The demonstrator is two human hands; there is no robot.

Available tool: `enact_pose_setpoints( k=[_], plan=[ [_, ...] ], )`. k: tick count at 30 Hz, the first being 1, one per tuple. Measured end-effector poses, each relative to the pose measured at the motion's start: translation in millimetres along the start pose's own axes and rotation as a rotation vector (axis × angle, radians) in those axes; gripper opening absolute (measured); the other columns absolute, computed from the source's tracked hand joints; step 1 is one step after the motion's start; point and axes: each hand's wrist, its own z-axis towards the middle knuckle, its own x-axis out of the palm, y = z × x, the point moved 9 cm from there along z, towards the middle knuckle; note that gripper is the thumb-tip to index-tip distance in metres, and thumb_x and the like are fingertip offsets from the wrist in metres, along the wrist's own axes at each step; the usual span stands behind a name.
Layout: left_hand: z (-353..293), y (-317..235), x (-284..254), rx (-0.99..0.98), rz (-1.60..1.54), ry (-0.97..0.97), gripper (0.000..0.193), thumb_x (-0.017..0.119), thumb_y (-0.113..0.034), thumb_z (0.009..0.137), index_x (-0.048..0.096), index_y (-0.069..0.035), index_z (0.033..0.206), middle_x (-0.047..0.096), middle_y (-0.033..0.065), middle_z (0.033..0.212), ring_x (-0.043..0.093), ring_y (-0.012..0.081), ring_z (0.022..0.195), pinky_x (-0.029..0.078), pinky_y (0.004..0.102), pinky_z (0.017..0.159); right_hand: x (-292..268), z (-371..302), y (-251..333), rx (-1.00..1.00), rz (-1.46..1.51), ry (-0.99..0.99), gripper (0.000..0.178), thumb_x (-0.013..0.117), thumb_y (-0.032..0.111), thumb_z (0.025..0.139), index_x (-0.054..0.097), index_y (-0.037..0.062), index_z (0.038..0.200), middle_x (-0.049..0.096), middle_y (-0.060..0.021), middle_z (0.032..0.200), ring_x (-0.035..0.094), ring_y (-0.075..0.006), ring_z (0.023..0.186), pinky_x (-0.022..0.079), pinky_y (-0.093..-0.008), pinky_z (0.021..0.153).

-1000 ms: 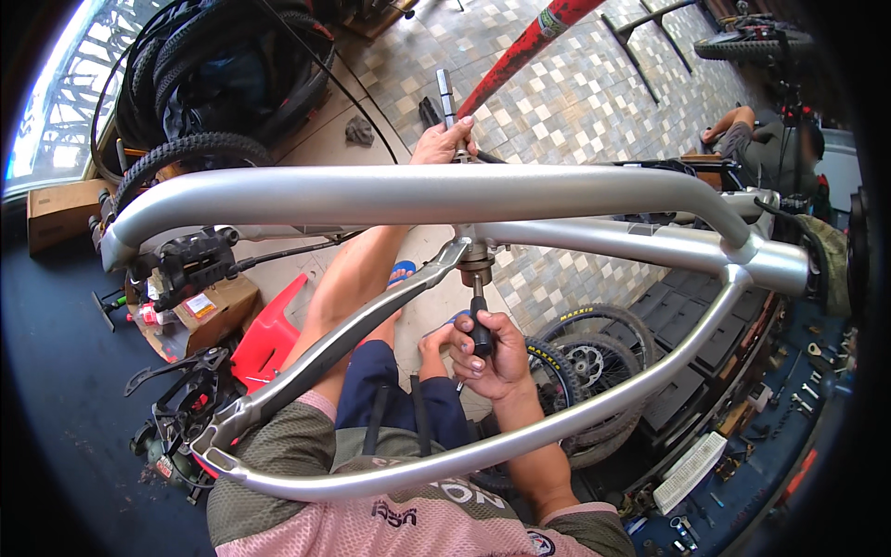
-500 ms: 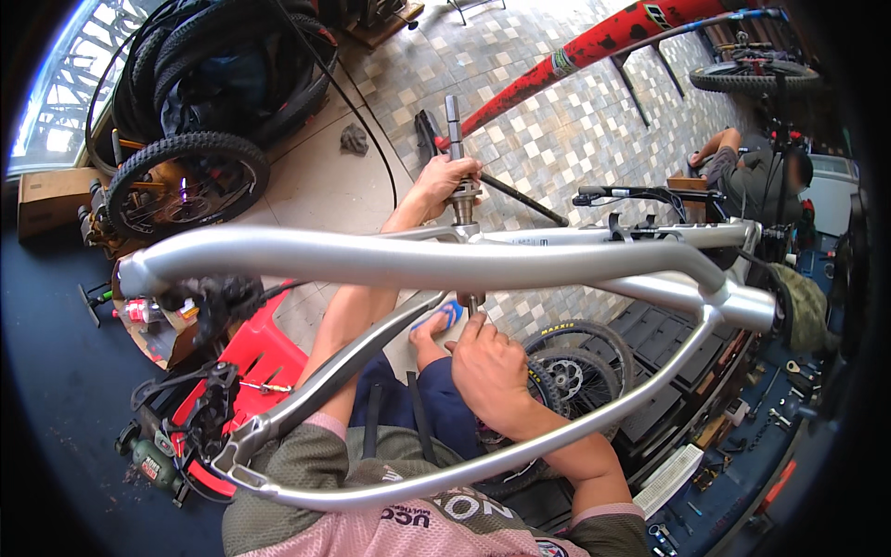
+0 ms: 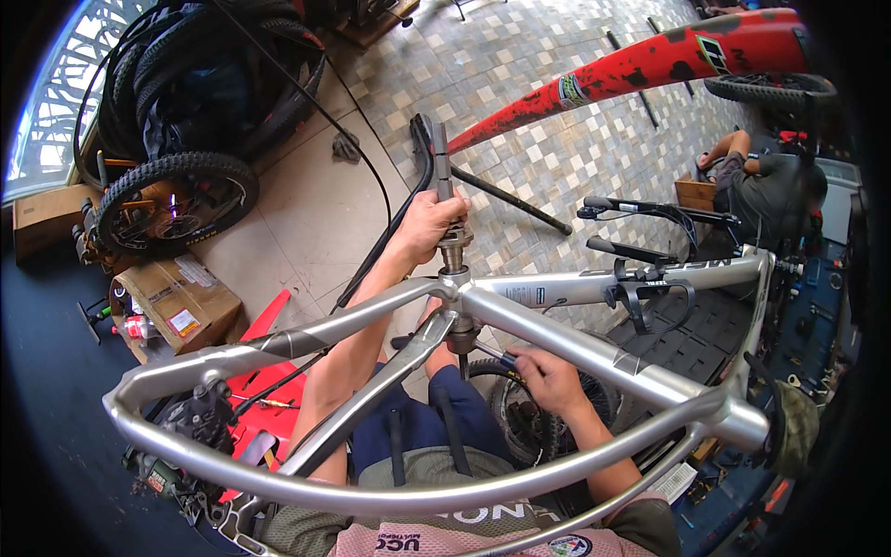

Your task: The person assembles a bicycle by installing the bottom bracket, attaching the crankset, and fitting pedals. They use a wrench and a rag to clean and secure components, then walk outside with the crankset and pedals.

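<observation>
A silver bicycle frame spans the view in front of me. A thick metal shaft tool with stepped rings stands upright in the frame's bottom bracket shell. My left hand is wrapped round it just above the shell, with its squared end rising past my fingers. Below the shell, the tool's dark threaded end sticks out. My right hand is closed on the dark handle of a slim tool, whose metal shaft reaches toward the shell's underside. Its tip is hard to make out.
A red, chipped bicycle frame hangs beyond. Wheels and tyres lie at left near a cardboard box and a red plastic chair. At right, a person sits near a blue bench strewn with tools.
My right hand has gone from touching the tool's lower end to gripping a handled tool beside it. The silver frame appears at a different angle. My left hand keeps its hold.
</observation>
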Motion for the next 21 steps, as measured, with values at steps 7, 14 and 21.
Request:
enact_pose_setpoints(
  k=[7,14,21],
  plan=[
    [1.7,-5.8,-7.7,0.084,0.146,-0.092,0.020,0.070,-0.019,0.094,0.063,-0.004,0.082,0.061,0.0042,0.075,0.058,0.0131,0.060,0.055,0.0340,0.055,27.2,14.7,-153.5,0.234,0.070,-0.417,0.017,0.070,0.019,0.094,0.067,0.0067,0.082,0.062,-0.0106,0.071,0.057,-0.0192,0.065,0.044,-0.0352,0.061],
    [-4.5,1.3,-27.1,0.025,0.088,-0.224,0.061,0.065,-0.061,0.097,0.067,-0.002,0.082,0.066,0.0063,0.075,0.063,0.0152,0.065,0.055,0.0337,0.062,34.7,24.1,-146.9,0.134,-0.130,-0.475,0.024,0.069,0.022,0.095,0.060,0.0061,0.079,0.059,-0.0134,0.073,0.056,-0.0351,0.069,0.044,-0.0472,0.066],
    [5.6,26.4,-9.3,-0.132,-0.315,-0.058,0.082,0.036,-0.078,0.099,0.062,-0.002,0.082,0.066,0.0150,0.073,0.072,0.0343,0.076,0.062,0.0525,0.073,36.1,32.7,-44.3,-0.047,-0.385,-0.500,0.013,0.068,0.014,0.088,0.073,0.0037,0.093,0.066,-0.0227,0.084,0.060,-0.0470,0.082,0.044,-0.0577,0.075]
  ],
)
